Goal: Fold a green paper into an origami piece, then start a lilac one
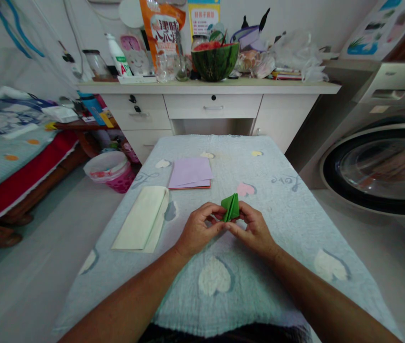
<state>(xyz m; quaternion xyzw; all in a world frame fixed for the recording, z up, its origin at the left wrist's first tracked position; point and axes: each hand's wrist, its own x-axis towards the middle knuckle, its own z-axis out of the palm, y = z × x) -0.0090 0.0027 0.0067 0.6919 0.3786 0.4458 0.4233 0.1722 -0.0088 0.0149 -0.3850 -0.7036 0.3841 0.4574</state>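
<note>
A small piece of folded green paper (230, 206) is held just above the cloth-covered table, with a crease running down its middle. My left hand (204, 223) pinches its left side between thumb and fingers. On the right side, my right hand (254, 227) grips it the same way, and both thumbs meet near its lower edge. Left of my hands lies a folded cream sheet (141, 219). Beyond that is a stack of square paper (191, 172), lilac on top with a red-orange edge showing beneath.
A white desk (213, 105) stands past the table, bearing a cut watermelon (215, 62), an orange snack bag (161, 31), bottles and plastic bags. To the right is a washing machine (374, 143). A pink bin (111, 171) and a bed (13, 147) are on the left.
</note>
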